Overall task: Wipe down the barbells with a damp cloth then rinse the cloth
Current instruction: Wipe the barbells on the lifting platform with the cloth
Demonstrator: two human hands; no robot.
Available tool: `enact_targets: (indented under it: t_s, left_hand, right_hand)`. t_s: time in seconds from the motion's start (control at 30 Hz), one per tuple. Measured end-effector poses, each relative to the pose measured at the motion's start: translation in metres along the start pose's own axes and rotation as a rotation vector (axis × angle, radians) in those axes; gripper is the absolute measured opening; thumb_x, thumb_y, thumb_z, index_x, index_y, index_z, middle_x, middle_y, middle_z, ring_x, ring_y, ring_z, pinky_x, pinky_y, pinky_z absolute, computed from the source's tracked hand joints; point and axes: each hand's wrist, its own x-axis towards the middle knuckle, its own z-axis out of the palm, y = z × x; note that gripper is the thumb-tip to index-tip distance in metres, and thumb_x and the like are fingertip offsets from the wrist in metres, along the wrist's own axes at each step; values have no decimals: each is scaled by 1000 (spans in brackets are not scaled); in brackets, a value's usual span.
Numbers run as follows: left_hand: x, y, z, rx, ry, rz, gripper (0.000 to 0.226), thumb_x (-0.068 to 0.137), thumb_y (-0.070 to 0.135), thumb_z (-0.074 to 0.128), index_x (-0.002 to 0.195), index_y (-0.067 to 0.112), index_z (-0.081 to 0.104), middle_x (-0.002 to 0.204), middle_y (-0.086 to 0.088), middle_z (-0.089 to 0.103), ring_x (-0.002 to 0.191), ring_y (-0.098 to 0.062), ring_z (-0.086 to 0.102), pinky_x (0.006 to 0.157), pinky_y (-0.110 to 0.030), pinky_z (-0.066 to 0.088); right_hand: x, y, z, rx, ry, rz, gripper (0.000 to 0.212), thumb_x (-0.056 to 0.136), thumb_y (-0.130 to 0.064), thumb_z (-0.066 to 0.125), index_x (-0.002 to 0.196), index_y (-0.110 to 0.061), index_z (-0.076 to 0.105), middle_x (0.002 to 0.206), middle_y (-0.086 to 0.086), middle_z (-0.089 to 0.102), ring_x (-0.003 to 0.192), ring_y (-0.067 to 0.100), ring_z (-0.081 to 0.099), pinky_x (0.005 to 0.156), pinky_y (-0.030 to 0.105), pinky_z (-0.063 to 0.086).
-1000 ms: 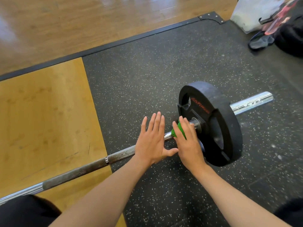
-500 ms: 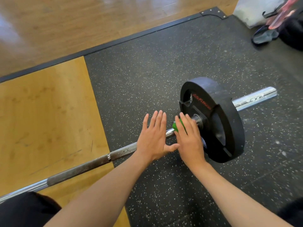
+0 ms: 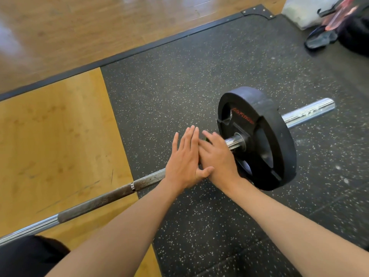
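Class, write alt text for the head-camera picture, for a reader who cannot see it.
A person's left hand and right hand lie flat, side by side, on a long steel barbell that rests on a speckled black rubber mat, beside its round black weight plate. A sliver of green cloth peeps out by the right hand's fingers.

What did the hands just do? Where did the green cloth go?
The right hand slid the green cloth along the barbell, away from the black plate and up against the left hand. Bare shiny bar now shows beside the plate, and only a sliver of cloth peeks out. The left hand stayed flat on the bar, and the plate stayed put.
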Motion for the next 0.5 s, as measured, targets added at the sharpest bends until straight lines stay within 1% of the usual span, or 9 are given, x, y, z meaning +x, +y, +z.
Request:
enact_targets:
  t_s: [0.07,0.13,0.2,0.27,0.3,0.33,0.4,0.43,0.5]
  left_hand:
    - [-1,-1,2,-71,57,-6,130,72,91,-13,157,-4,11,166,-19,13,155,-26,7,123,-57,9]
    - [-2,-3,3,-182,105,-8,128,73,92,-9,158,-3,8,167,-17,11,156,-24,5,123,-57,6]
    - [-3,-5,5,-276,149,-12,127,74,93,-3,158,-3,7,167,-16,9,156,-23,4,124,-57,3]
    - [-3,-7,6,-324,177,-5,126,75,93,0,158,-2,8,167,-16,9,156,-23,4,124,-56,0]
    - [-3,-8,5,-335,180,1,125,76,93,0,158,-2,8,167,-16,8,156,-23,3,124,-55,-1]
    - [-3,-10,5,-334,175,0,124,77,92,0,158,-2,8,167,-16,9,156,-23,3,125,-54,-2]
    - [-5,-11,5,-280,153,-20,121,80,89,-3,157,-4,8,166,-19,11,156,-25,3,125,-54,-1]
    - [-5,-11,5,-244,130,-34,119,82,87,-5,157,-5,7,166,-19,11,156,-27,3,125,-54,1]
    - [-4,-9,6,-155,75,-55,113,86,83,-6,157,-4,7,166,-19,14,155,-28,5,125,-52,3]
  right_hand:
    - [-13,9,0,-20,3,-204,37,103,-17,52,139,-10,60,144,5,58,143,29,43,123,44,26]
    - [-14,22,-2,-104,0,-275,40,100,-13,54,138,-6,59,145,9,57,143,30,43,124,46,24]
    - [-8,18,-4,-146,7,-121,38,93,-10,63,130,-3,64,139,12,62,140,32,47,123,47,28]
    - [8,-3,-3,-102,20,151,34,86,-6,71,120,-2,69,131,12,67,135,33,52,117,46,38]
    - [18,-13,-3,-61,-9,249,28,87,-7,71,115,-4,71,126,11,69,133,32,54,116,45,39]
    - [25,-19,-2,-61,-66,257,23,90,-11,68,113,-7,71,122,9,70,131,30,55,117,44,38]
    - [25,-16,2,-113,-149,45,25,94,-19,59,116,-12,68,119,5,69,126,25,56,121,39,30]
    - [18,-7,0,-115,-143,-83,29,95,-18,55,120,-10,67,121,6,68,125,24,57,121,38,29]
    - [-5,13,-9,-63,-30,-225,37,97,-11,45,126,-4,66,131,12,66,130,28,57,120,40,34]
